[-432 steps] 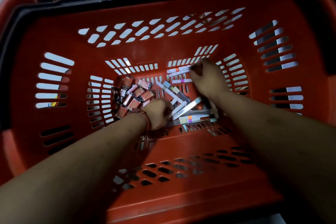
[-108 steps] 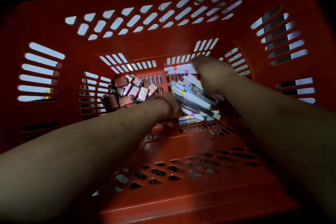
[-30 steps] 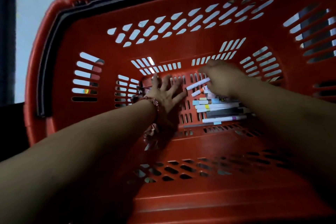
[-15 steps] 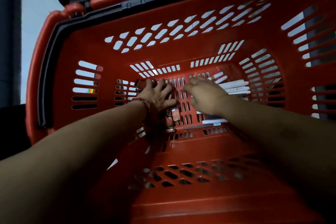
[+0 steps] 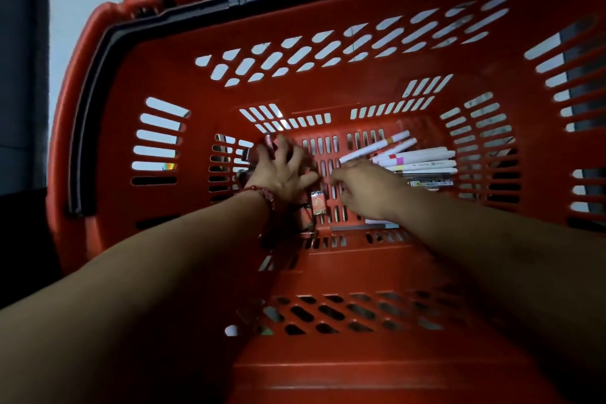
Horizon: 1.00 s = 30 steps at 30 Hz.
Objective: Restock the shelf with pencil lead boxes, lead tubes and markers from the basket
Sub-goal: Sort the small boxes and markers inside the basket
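Small pencil lead boxes (image 5: 317, 203) lie on the slatted floor of a red basket (image 5: 328, 43), one label-up just below the thumb of the left hand (image 5: 282, 170) and others partly hidden under its palm and beyond its fingertips; the left hand is spread flat with fingers fanned wide over this pile, pressing on it rather than closing round any one box. A beaded bracelet (image 5: 262, 193) circles that wrist. Just to its right, apart by a narrow strip of bare floor, the right hand (image 5: 367, 187) rests knuckles-up with fingers curled down; what it holds, if anything, cannot be told. Beyond and to the right of that hand a bundle of white markers (image 5: 423, 157) lies roughly side by side against the far right corner, darker lead tubes (image 5: 429, 181) beside them nearer the wrist
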### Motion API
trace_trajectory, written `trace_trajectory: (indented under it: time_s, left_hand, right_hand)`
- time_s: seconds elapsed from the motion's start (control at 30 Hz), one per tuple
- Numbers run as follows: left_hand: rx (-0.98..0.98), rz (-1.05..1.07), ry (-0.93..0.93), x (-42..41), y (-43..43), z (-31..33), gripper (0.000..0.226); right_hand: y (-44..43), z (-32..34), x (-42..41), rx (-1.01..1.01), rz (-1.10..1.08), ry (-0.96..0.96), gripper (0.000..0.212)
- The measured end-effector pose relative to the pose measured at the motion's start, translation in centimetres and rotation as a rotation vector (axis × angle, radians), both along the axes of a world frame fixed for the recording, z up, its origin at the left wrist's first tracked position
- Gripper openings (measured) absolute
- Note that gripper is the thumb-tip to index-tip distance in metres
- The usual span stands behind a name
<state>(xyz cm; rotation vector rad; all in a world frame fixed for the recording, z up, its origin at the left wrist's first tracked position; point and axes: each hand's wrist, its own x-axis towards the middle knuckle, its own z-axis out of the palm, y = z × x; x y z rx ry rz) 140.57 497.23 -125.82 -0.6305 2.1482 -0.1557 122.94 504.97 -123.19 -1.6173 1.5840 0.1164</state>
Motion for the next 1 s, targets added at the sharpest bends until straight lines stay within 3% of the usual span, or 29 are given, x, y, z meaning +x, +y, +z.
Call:
trace_trajectory:
  time_s: [0.4, 0.63, 0.8, 1.0]
  left_hand:
    - [-0.077, -0.036, 0.087, -0.3, -4.0, 0.1, 0.055]
    - [-0.032, -0.058, 0.175, -2.0, -7.5, 1.4, 0.044]
    - [0.105, -0.052, 0.196, -2.9, -8.1, 2.5, 0.038]
    - [0.164, 0.080, 0.208, -3.3, -8.7, 4.9, 0.062]
  right_hand:
    - [-1.2, 0.3, -0.5, 0.014, -0.097, -0.035, 0.038]
    - [-4.6, 0.2, -0.4, 0.010, -0.152, -0.094, 0.028]
    - [-5.7, 0.6, -1.1, -0.016, -0.209, -0.088, 0.023]
    - [-5.5, 1.2, -1.7, 0.035, -0.219, -0.085, 0.025]
